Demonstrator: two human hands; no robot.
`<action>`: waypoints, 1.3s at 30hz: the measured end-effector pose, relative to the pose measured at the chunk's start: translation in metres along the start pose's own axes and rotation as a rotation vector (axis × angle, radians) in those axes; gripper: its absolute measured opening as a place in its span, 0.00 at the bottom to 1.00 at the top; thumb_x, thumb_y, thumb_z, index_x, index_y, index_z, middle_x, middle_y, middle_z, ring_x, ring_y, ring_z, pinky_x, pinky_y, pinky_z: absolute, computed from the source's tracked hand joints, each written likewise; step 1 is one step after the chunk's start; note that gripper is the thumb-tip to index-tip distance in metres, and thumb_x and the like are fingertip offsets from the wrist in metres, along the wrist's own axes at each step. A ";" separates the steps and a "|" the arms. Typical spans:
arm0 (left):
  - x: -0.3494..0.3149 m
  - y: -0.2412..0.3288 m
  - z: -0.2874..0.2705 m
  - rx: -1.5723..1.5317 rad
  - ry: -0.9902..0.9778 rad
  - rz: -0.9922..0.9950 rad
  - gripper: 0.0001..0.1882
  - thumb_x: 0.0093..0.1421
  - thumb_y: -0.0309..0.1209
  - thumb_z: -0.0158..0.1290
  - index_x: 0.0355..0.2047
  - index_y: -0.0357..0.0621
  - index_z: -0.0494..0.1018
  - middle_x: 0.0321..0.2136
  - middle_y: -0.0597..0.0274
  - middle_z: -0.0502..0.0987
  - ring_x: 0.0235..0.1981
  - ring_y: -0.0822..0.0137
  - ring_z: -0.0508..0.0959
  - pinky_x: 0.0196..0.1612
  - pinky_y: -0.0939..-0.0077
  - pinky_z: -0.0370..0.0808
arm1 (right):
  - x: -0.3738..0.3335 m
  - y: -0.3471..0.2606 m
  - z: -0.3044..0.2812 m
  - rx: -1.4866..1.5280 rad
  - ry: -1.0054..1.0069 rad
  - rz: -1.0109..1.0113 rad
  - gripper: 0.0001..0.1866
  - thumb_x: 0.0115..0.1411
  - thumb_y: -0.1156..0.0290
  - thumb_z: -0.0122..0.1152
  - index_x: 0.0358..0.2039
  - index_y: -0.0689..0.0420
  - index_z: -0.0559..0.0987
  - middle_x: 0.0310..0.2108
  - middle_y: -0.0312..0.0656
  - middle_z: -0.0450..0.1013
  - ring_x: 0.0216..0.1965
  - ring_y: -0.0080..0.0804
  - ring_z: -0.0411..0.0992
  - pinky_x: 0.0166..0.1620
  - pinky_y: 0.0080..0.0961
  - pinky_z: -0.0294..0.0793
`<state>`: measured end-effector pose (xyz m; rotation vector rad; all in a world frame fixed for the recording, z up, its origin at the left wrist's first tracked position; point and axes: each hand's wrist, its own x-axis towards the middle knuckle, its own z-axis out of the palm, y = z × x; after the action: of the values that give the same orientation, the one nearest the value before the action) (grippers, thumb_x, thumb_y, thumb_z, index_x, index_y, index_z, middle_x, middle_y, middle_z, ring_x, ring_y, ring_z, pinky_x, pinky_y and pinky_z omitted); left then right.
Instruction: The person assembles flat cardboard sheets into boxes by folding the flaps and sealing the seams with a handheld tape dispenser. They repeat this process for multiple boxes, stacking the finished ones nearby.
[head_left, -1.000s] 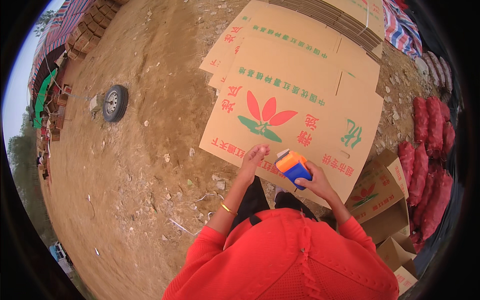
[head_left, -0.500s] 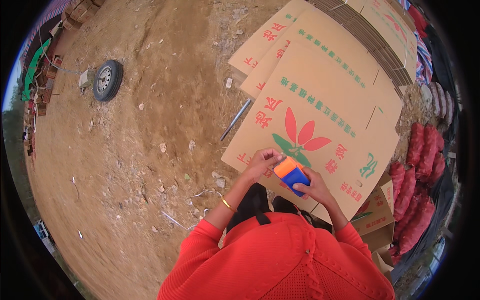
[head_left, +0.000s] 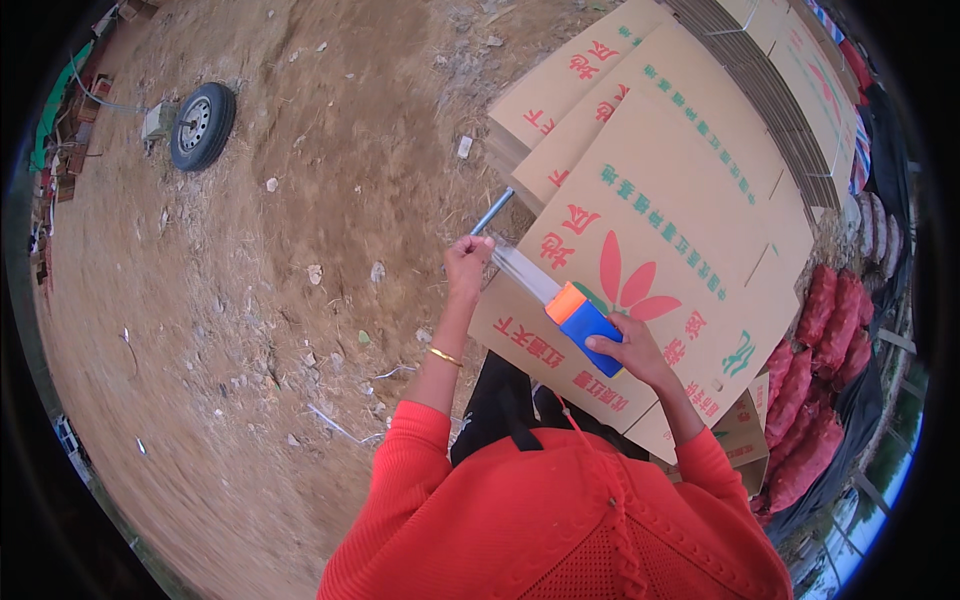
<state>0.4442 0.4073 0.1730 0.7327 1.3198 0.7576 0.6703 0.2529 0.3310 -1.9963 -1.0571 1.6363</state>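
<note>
My right hand is wrapped round a blue and orange tape dispenser, thumb on its blue side. A strip of clear tape stretches from the orange end up and left to my left hand. The fingers there are pinched on the strip's free end. Under the dispenser lies a stack of flat cardboard boxes, printed with red leaves and red and green writing. Beyond my left fingers a grey metal rod sticks out beside the stack.
Red mesh sacks lie at the right beside an open cardboard box. Strapped bundles of flat cardboard stand at the far right. A wheel lies on the dirt ground at the far left, with litter scattered about.
My left hand has moved up and left, away from the dispenser, drawing out a length of clear tape. My right hand keeps its hold. The view has shifted slightly.
</note>
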 end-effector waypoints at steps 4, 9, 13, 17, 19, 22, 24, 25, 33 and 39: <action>0.018 -0.005 -0.007 0.035 0.021 0.042 0.05 0.55 0.25 0.58 0.24 0.37 0.75 0.18 0.72 0.69 0.20 0.80 0.65 0.25 0.83 0.62 | 0.008 0.000 0.007 -0.019 0.024 0.002 0.27 0.51 0.52 0.67 0.39 0.64 0.75 0.28 0.41 0.73 0.30 0.24 0.71 0.35 0.23 0.71; 0.034 -0.026 -0.014 0.032 0.005 0.014 0.05 0.55 0.25 0.58 0.24 0.37 0.75 0.18 0.72 0.70 0.20 0.79 0.65 0.24 0.83 0.62 | 0.025 0.013 0.018 -0.071 0.053 0.018 0.27 0.50 0.52 0.67 0.37 0.65 0.75 0.26 0.43 0.72 0.28 0.25 0.71 0.34 0.24 0.71; 0.040 -0.044 -0.015 -0.011 -0.016 -0.039 0.06 0.55 0.26 0.58 0.23 0.39 0.74 0.18 0.72 0.70 0.20 0.80 0.65 0.24 0.83 0.62 | 0.027 0.012 0.019 -0.064 0.064 0.031 0.27 0.49 0.52 0.67 0.34 0.65 0.74 0.25 0.45 0.72 0.28 0.27 0.72 0.33 0.26 0.70; 0.041 -0.054 -0.011 -0.024 -0.018 -0.078 0.06 0.56 0.27 0.58 0.24 0.40 0.74 0.18 0.73 0.70 0.19 0.80 0.65 0.23 0.83 0.62 | 0.030 0.012 0.016 -0.100 0.073 0.032 0.27 0.49 0.51 0.67 0.33 0.65 0.74 0.25 0.46 0.72 0.27 0.29 0.72 0.33 0.27 0.70; 0.039 -0.056 -0.008 -0.029 -0.027 -0.113 0.06 0.57 0.27 0.58 0.24 0.41 0.75 0.17 0.73 0.69 0.19 0.80 0.64 0.22 0.82 0.61 | 0.033 0.019 0.015 -0.125 0.075 0.037 0.27 0.48 0.50 0.67 0.33 0.65 0.74 0.25 0.47 0.73 0.27 0.30 0.73 0.33 0.27 0.71; 0.041 -0.059 -0.007 0.035 -0.107 -0.255 0.07 0.59 0.29 0.56 0.25 0.41 0.75 0.17 0.73 0.70 0.18 0.80 0.65 0.22 0.83 0.61 | 0.036 0.021 0.014 -0.140 0.074 0.039 0.28 0.48 0.50 0.67 0.33 0.66 0.75 0.25 0.47 0.73 0.27 0.31 0.74 0.33 0.28 0.71; 0.048 -0.067 -0.009 0.082 -0.269 -0.397 0.06 0.60 0.29 0.53 0.28 0.40 0.76 0.21 0.69 0.74 0.20 0.77 0.70 0.23 0.80 0.66 | 0.038 0.019 0.014 -0.146 0.069 0.041 0.28 0.47 0.50 0.67 0.33 0.66 0.75 0.25 0.47 0.73 0.28 0.32 0.74 0.33 0.28 0.71; 0.051 -0.071 -0.010 0.106 -0.348 -0.468 0.07 0.60 0.28 0.52 0.30 0.39 0.76 0.22 0.66 0.76 0.21 0.76 0.72 0.24 0.79 0.69 | 0.040 0.020 0.015 -0.143 0.065 0.047 0.28 0.47 0.50 0.67 0.32 0.66 0.75 0.25 0.47 0.73 0.28 0.32 0.74 0.33 0.28 0.71; 0.044 -0.035 0.007 0.263 -0.608 -0.673 0.17 0.62 0.26 0.48 0.50 0.34 0.68 0.40 0.52 0.77 0.38 0.62 0.79 0.40 0.68 0.79 | 0.042 0.022 0.015 -0.106 0.072 0.091 0.28 0.47 0.51 0.67 0.32 0.66 0.75 0.26 0.48 0.74 0.28 0.32 0.74 0.34 0.28 0.72; 0.047 -0.041 0.001 0.267 -0.618 -0.643 0.21 0.61 0.27 0.51 0.54 0.34 0.65 0.45 0.50 0.75 0.44 0.62 0.77 0.42 0.68 0.78 | 0.045 0.023 0.017 -0.111 0.072 0.075 0.28 0.47 0.50 0.67 0.33 0.66 0.75 0.26 0.48 0.73 0.28 0.33 0.74 0.33 0.29 0.71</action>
<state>0.4521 0.4233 0.1133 0.6245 0.9925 -0.1658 0.6644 0.2673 0.2797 -2.1741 -1.0798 1.5605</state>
